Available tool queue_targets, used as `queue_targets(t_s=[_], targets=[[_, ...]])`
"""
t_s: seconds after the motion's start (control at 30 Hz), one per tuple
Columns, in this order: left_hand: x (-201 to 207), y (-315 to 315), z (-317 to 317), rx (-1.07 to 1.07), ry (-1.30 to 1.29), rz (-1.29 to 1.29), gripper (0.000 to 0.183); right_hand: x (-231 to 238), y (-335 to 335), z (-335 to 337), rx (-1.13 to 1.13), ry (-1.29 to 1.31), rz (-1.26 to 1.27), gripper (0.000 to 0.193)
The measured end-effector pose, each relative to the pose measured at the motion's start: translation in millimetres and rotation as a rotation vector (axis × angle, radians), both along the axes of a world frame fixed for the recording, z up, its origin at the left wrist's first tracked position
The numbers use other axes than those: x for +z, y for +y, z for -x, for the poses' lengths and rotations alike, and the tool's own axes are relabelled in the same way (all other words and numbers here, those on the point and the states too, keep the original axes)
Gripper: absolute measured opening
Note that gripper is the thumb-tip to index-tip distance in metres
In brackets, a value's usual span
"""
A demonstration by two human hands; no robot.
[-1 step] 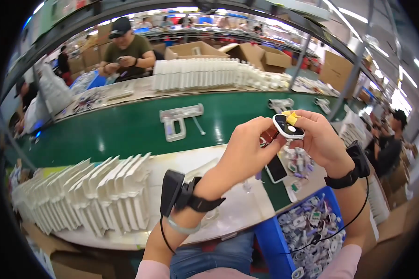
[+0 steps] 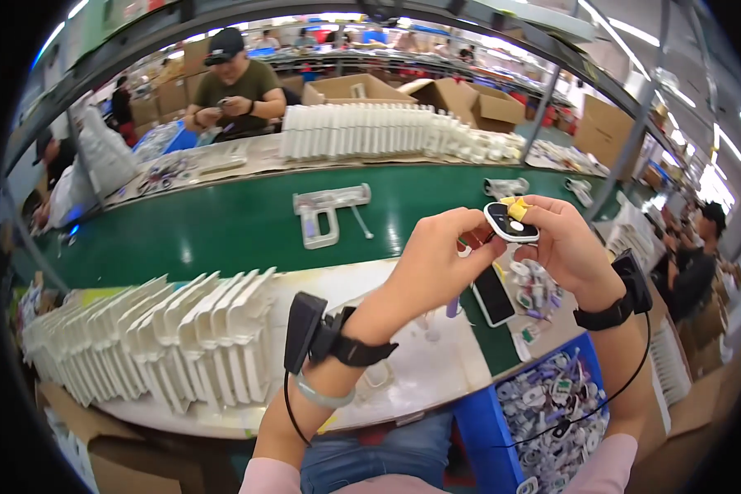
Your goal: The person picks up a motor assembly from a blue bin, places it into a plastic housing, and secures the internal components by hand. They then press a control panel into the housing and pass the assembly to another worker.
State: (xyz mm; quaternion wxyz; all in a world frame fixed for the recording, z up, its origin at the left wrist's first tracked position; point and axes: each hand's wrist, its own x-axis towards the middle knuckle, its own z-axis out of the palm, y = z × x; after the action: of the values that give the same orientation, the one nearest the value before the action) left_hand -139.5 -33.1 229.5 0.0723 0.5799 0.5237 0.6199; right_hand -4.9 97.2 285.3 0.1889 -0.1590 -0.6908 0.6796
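In front of me my right hand (image 2: 570, 240) pinches a small rounded device (image 2: 506, 229) with a black face, a white rim and a white round spot. A crumpled yellow piece (image 2: 514, 207) lies on its upper edge, under my right thumb. My left hand (image 2: 443, 257) is closed, thumb and fingers together, at the device's left side. Something dark and reddish, perhaps wires, shows between those fingers; most of it is hidden. Below my hands lie a phone (image 2: 492, 296) with a dark screen and a cluster of small white and purple parts (image 2: 535, 284).
White moulded shells (image 2: 198, 337) stand in rows at the left of my worktable. A blue bin (image 2: 477, 428) full of small parts sits at my lower right. Across the green conveyor belt (image 2: 222, 230), carrying clear-white housings (image 2: 321, 216), a co-worker (image 2: 237, 90) handles something small.
The surroundings have shifted slightly right in the picture, as the view turned. My hands keep nearly the same grip and place on the device.
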Motion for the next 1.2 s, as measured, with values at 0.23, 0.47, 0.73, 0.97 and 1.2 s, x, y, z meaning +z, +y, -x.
queue_targets(t_s=[0.23,0.47,0.73,0.97,1.2], targets=[[-18,-38,51,-0.173,-0.474,0.151,0.011,-29,3,55,0.242,-0.127,0.05,0.025],[-36,-79,52,0.73,0.338,0.136,0.014,-40,-5,82,0.263,-0.196,0.012,0.016],[-82,-90,67,0.63,0.045,0.163,0.007,-80,-38,115,-0.035,-0.017,-0.222,0.009],[-180,-117,26,-0.146,-1.058,0.452,0.015,-186,-77,145,0.015,-0.062,-0.432,0.012],[-193,-160,-23,0.575,-0.103,0.515,0.029,-241,-127,164,0.236,-0.096,-0.527,0.011]])
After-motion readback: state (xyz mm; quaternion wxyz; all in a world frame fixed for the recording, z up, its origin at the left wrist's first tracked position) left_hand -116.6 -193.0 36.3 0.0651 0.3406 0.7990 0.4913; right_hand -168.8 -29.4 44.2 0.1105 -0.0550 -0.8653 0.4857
